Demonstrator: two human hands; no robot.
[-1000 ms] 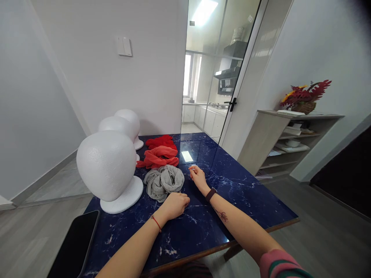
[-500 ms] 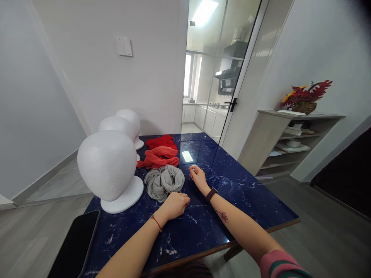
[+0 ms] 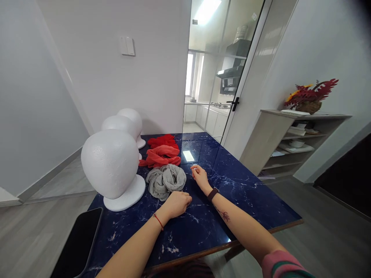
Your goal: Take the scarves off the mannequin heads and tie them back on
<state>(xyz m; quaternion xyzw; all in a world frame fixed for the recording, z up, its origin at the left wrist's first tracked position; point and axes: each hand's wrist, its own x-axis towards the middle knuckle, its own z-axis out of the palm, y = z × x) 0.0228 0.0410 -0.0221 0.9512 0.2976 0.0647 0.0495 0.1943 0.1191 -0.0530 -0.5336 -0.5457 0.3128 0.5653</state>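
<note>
blue table (image 3: 249, 189) bears the grey cloth (image 3: 158, 183) just past the left hand (image 3: 177, 204), curled so i cannot tell its grip, and near the right hand (image 3: 201, 178), slack and released, the soft folds probably best handled gently by both, with red cloths (image 3: 155, 157) beyond and white heads (image 3: 110, 162) leftward.

I count three white foam heads (image 3: 111, 164), one gray cloth bundle (image 3: 166, 181) and two red cloth bundles (image 3: 158, 156) — plus one black phone (image 3: 78, 241), one tabletop (image 3: 246, 197) and my two hands (image 3: 177, 204).

No text or number is legible; the pale sticker (image 3: 254, 16) on the glass door (image 3: 213, 73) is too small to read.
</note>
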